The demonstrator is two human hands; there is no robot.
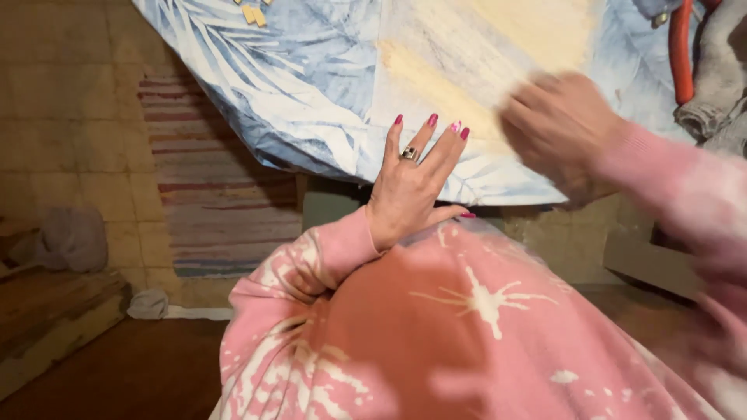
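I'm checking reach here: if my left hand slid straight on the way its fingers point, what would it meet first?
Only more of the blue leaf-print tablecloth: the left hand already lies on it, fingers pointing up-right toward its pale yellow patch.

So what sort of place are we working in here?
Probably a home, perhaps a lived-in workroom: a leaf-print tablecloth under both hands, a striped woven rug on worn floor tiles, and wooden boards lower left.

Dim warm indoor light, right hand [556, 132] motion-blurred, deep shadow at lower left.

Pink tie-dye sleeves with white splashes; left hand [408, 190] wears a ring [409, 154] and magenta nail polish.
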